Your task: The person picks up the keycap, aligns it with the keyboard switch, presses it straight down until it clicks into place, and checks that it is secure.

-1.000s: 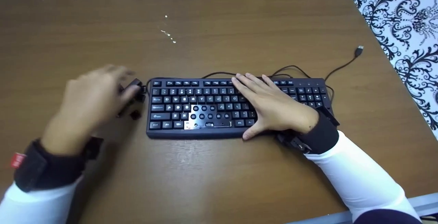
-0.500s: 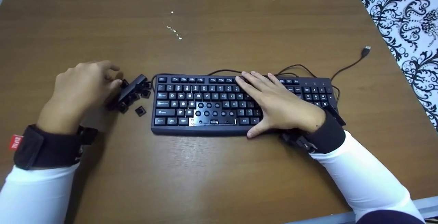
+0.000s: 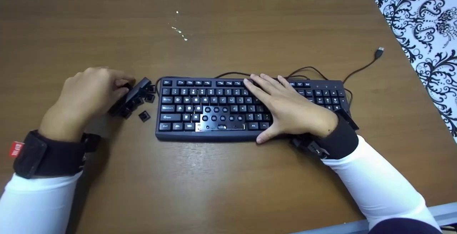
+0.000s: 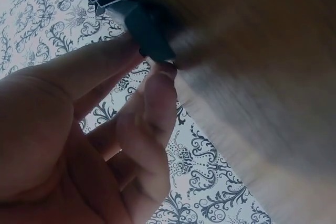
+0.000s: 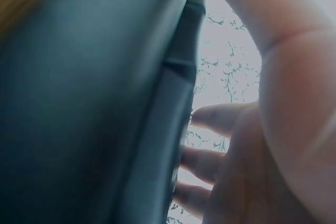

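Keyboard lies under spread right hand, left hand pinching a keycap (black).

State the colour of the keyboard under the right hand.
Black; the keyboard shows best in the head view.

Indoor room, whether home or office unclear: brown wood-grain desk bearing a black plastic computer keyboard, white black-scrolled patterned surface beyond.

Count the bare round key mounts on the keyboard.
8 round mounts show on the keyboard: three in one row, five in the row just below. More may be hidden under the right hand.
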A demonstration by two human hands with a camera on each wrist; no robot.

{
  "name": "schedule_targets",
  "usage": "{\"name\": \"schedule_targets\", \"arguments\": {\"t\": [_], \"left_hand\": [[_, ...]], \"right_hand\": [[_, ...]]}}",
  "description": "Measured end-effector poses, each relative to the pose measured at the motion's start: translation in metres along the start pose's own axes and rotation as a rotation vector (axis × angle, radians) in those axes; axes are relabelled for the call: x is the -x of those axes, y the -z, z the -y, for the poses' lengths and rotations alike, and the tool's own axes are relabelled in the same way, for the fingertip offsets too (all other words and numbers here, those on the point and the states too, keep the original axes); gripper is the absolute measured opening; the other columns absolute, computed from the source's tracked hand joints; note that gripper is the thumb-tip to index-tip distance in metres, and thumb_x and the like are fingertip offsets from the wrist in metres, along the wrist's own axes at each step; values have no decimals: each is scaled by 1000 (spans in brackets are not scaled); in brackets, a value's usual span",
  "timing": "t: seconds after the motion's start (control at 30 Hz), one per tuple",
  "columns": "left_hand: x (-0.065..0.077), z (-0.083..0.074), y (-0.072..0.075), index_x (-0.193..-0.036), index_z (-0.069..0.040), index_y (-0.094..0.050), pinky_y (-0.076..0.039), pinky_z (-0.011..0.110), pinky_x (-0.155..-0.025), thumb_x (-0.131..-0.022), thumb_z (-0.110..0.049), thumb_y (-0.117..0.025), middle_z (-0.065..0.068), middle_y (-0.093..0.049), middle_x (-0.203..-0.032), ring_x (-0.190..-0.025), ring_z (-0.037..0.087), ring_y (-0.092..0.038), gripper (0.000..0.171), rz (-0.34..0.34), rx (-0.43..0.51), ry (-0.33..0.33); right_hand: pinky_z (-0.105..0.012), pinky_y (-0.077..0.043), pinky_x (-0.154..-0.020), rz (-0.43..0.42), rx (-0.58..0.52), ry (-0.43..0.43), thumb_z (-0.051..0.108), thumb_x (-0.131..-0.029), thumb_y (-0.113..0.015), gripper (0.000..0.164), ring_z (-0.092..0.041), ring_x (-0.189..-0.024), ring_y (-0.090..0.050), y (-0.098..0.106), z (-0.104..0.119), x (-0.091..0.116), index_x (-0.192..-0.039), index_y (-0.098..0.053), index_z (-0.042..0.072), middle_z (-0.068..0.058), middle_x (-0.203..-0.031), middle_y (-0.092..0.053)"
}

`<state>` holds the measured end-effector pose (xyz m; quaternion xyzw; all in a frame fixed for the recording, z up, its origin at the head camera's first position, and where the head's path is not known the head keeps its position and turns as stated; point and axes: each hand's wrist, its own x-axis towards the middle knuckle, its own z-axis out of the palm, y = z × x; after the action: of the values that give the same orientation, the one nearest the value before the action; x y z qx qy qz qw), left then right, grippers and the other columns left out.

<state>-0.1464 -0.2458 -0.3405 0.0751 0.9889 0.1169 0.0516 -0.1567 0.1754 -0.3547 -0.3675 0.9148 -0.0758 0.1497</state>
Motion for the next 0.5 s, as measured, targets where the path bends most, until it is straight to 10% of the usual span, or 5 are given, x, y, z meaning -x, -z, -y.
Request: {"name": "schedule_targets", "arguments": {"t": [0.33, 0.5], "left_hand": [[-2, -1, 1, -110, -11, -74, -49, 62, -74, -91, -14, -70, 21, -72, -110, -97, 46, -66, 20, -8, 46, -3], [5, -12, 8, -100, -8, -73, -49, 59, -69, -88, -16, -73, 18, -73, -96, -84, 42, -68, 14, -130, 74, -6]], "right_hand": [[-64, -7, -122, -2, 1, 1, 74, -59, -79, 139, -40, -154, -11, 1, 0, -1, -162, -6, 16, -16, -168, -11], [-65, -7, -122, -4, 0, 3, 74, -59, -80, 139, -41, -154, -12, 1, -1, 0, -162, -6, 15, -17, -168, -12]]}}
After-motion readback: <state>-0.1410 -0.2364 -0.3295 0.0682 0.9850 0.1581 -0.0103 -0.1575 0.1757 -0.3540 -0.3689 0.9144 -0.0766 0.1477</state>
